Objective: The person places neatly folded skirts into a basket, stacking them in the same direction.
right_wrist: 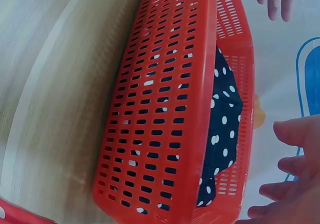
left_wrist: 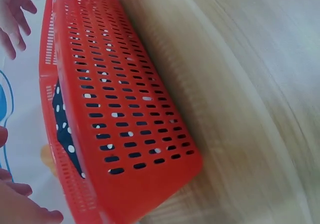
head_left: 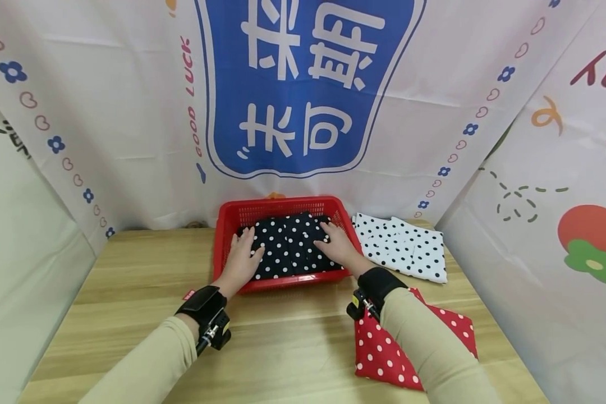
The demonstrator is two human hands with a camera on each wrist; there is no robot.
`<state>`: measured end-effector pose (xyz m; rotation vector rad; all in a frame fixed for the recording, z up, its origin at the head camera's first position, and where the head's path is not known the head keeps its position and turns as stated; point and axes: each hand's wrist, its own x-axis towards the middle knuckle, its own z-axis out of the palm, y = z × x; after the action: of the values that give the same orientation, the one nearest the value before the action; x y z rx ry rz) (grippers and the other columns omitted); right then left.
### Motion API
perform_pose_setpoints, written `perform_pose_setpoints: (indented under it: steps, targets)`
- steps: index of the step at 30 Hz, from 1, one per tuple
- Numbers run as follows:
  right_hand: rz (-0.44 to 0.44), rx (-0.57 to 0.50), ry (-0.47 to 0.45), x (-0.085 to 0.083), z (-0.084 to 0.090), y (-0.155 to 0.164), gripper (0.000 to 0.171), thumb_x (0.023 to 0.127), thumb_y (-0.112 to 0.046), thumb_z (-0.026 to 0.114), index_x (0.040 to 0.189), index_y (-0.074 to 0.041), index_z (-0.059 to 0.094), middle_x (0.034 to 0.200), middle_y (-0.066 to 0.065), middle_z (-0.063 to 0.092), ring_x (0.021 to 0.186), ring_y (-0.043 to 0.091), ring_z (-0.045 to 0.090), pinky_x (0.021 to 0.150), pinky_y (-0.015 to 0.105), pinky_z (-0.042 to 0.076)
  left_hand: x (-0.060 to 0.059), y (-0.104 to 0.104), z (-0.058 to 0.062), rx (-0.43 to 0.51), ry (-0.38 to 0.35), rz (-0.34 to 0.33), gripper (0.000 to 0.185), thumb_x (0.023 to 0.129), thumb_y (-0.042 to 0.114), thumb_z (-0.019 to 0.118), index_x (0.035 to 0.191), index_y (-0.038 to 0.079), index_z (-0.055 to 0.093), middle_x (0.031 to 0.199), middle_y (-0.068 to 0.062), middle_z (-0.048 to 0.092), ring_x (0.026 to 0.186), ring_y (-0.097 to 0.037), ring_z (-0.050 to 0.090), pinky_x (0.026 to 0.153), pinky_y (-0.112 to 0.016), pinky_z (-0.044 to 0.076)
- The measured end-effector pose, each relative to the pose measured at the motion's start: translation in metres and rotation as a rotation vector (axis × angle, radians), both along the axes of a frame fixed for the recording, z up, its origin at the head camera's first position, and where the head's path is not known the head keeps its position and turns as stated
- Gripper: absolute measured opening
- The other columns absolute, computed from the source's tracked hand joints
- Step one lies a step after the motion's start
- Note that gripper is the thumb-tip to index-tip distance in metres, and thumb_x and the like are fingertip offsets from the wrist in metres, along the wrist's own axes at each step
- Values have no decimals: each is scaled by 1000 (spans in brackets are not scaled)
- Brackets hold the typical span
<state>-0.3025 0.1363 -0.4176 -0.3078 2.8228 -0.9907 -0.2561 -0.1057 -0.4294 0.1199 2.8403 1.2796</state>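
Observation:
A red plastic basket (head_left: pixel 283 281) with slotted walls stands at the back of the wooden table. Inside it lies a folded black cloth with white dots (head_left: pixel 289 247), which also shows over the rim in the right wrist view. My left hand (head_left: pixel 239 262) is over the basket's left side, fingers spread and relaxed. Over the right side hangs my right hand (head_left: pixel 339 247), its fingers likewise extended. Both wrist views show the hands above the basket's rim, apart from the cloth, with nothing in their grasp.
A folded white cloth with black dots (head_left: pixel 404 248) lies right of the basket. Nearer, partly under my right forearm, is a red cloth with white dots (head_left: pixel 384 354). Printed fabric (head_left: pixel 146 112) hangs behind and beside the wooden table (head_left: pixel 278 353).

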Motion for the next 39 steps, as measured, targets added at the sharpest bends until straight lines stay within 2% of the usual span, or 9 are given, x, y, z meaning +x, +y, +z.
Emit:
perform_pose_setpoints:
  steps: [5, 11, 17, 23, 27, 33, 39]
  targets:
    - [14, -15, 3, 8, 7, 4, 61, 97, -17, 59, 149, 1, 33, 154, 24, 27, 143, 37, 23, 113, 51, 24, 6, 0, 8, -105, 24, -15, 62, 101, 17, 50, 152, -3, 21, 157, -26, 15, 144, -47, 0, 113, -62, 8]
    - [41, 58, 29, 20, 11, 9, 61, 96, -18, 60, 149, -1, 35, 154, 23, 28, 143, 41, 21, 113, 54, 23, 17, 1, 17, -195, 4, -19, 62, 101, 20, 50, 151, -3, 24, 156, -28, 16, 142, -50, 0, 110, -67, 7]
    - [76, 132, 43, 31, 11, 10, 59, 96, -19, 61, 148, -1, 38, 152, 24, 31, 141, 43, 24, 112, 56, 24, 28, 3, 16, -217, -15, -2, 61, 101, 22, 51, 150, -4, 26, 155, -29, 19, 142, -51, 1, 109, -69, 8]
    - [84, 159, 59, 42, 14, 15, 58, 96, -20, 61, 147, -1, 40, 151, 26, 32, 140, 44, 25, 112, 56, 24, 40, 4, 16, -227, -7, -13, 60, 101, 22, 50, 150, -3, 27, 155, -30, 19, 141, -53, 1, 107, -72, 6]
    - [93, 163, 61, 48, 15, 20, 58, 96, -20, 61, 146, 1, 40, 150, 27, 33, 140, 44, 25, 112, 55, 25, 47, 2, 18, -241, 8, -31, 60, 100, 22, 52, 149, -4, 29, 154, -31, 21, 140, -55, 2, 105, -74, 6]
    - [94, 129, 65, 57, 17, 23, 58, 96, -20, 61, 146, 0, 40, 150, 26, 34, 140, 40, 26, 111, 55, 28, 58, -3, 19, -227, -10, -40, 61, 101, 25, 51, 149, -5, 29, 154, -32, 17, 140, -55, -2, 104, -75, 1]
    - [106, 143, 108, 72, 20, 26, 56, 96, -21, 62, 145, -1, 43, 149, 26, 36, 139, 41, 28, 110, 57, 29, 72, -7, 18, -220, -2, -54, 61, 101, 26, 51, 149, -5, 30, 153, -34, 18, 139, -57, 0, 101, -78, 2]
